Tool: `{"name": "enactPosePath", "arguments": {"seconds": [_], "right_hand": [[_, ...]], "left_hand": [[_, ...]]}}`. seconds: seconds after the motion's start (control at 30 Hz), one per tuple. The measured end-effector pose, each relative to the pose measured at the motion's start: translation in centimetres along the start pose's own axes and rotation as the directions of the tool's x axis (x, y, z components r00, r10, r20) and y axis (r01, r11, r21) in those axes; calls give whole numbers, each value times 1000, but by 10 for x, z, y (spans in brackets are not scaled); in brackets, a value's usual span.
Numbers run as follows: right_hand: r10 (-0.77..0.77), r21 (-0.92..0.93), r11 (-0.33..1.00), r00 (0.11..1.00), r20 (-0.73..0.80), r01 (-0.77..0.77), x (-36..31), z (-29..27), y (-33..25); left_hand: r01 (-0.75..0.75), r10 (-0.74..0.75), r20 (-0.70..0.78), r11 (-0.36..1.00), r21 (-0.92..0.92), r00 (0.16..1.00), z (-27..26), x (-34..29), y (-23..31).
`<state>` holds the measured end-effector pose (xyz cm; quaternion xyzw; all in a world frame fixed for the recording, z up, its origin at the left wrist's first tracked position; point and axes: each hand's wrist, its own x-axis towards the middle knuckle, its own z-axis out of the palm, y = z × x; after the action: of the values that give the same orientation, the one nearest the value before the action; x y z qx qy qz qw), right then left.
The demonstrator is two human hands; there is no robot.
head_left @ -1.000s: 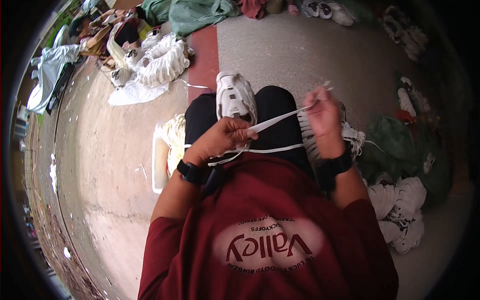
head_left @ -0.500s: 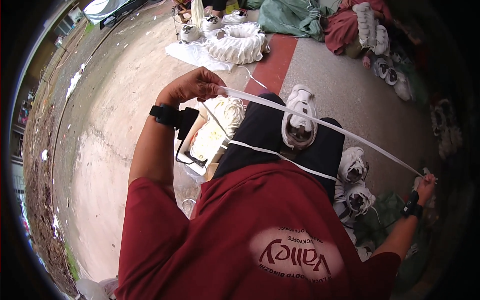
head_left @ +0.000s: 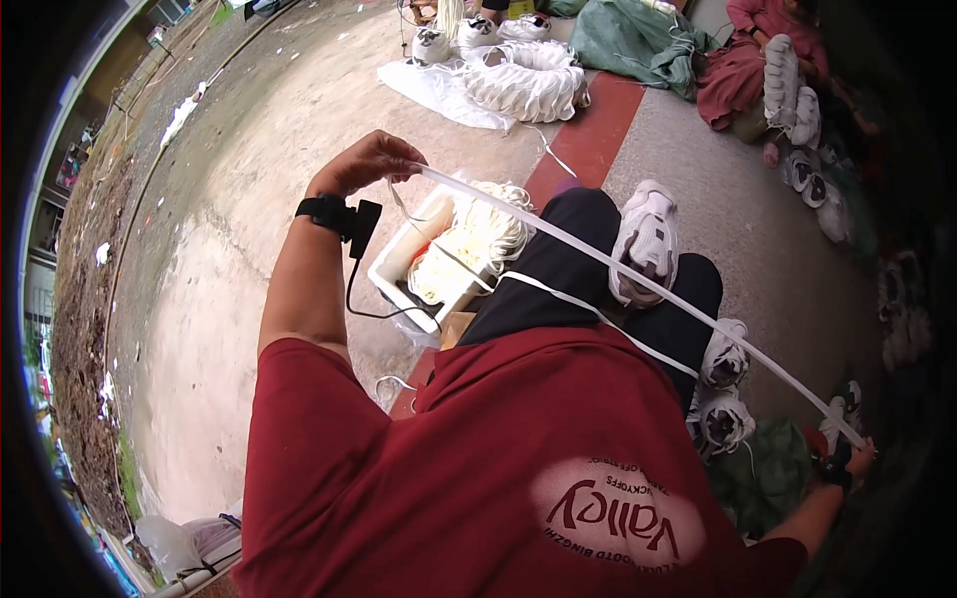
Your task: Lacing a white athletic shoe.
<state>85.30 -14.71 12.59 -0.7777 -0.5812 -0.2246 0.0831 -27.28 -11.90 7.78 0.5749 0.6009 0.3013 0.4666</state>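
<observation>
Nearest is the person's own maroon shirt [head_left: 439, 448], and past its hem are the dark trousers [head_left: 573, 234], with a narrow white strand [head_left: 563, 292] lying across both thighs. A white shoe [head_left: 646, 224] sits between the knees, its toe pointing away from the body. Above the lap a flat white lace [head_left: 578, 242] is stretched taut, slanting from upper left to lower right and passing over the near part of the shoe. The left hand [head_left: 374, 161], raised out to the side, pinches one end between thumb and fingertips; the right hand [head_left: 859, 458], reaching far out, seems closed on the other end, though it is small and dim there. The lace looks very light, soft and limp, with a little slip to it; it would probably fold or twist if slack, so a firm pinch close to each tip, flat side kept even, looks the best hold. The shoe seems light too, fairly yielding in its upper, and easiest to steady by its sides. Left of the thighs, a white box [head_left: 399, 259] holds a heap of cream laces [head_left: 478, 234]; beside the right leg are more white shoes [head_left: 725, 421] and a green sack [head_left: 773, 463]. Farther off, a ring-shaped white bundle [head_left: 528, 85] rests on a white sheet [head_left: 434, 95], near another person [head_left: 733, 80] in reddish clothes.
</observation>
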Motion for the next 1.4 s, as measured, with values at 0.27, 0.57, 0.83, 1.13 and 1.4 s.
{"name": "enactPosePath", "arguments": {"seconds": [0.27,0.57,0.83,1.13,1.4], "right_hand": [[244,-179,960,957,158,-215,-17,-54,1],[378,-383,872,917,127,-306,-52,-90,-27],[269,-386,905,944,193,-179,-40,-88,-15],[426,-450,843,876,227,-293,-4,-105,-43],[299,-312,916,947,117,-251,36,-63,17]], "left_hand": [[24,-30,-118,999,-48,993,-8,-7,-46],[133,-129,-325,991,-10,937,5,-20,-89],[159,-251,-520,963,-216,816,8,-39,-113],[-96,-148,-783,962,-256,605,-20,-64,-106],[-61,-183,-758,957,-282,626,-51,-78,-90]]}}
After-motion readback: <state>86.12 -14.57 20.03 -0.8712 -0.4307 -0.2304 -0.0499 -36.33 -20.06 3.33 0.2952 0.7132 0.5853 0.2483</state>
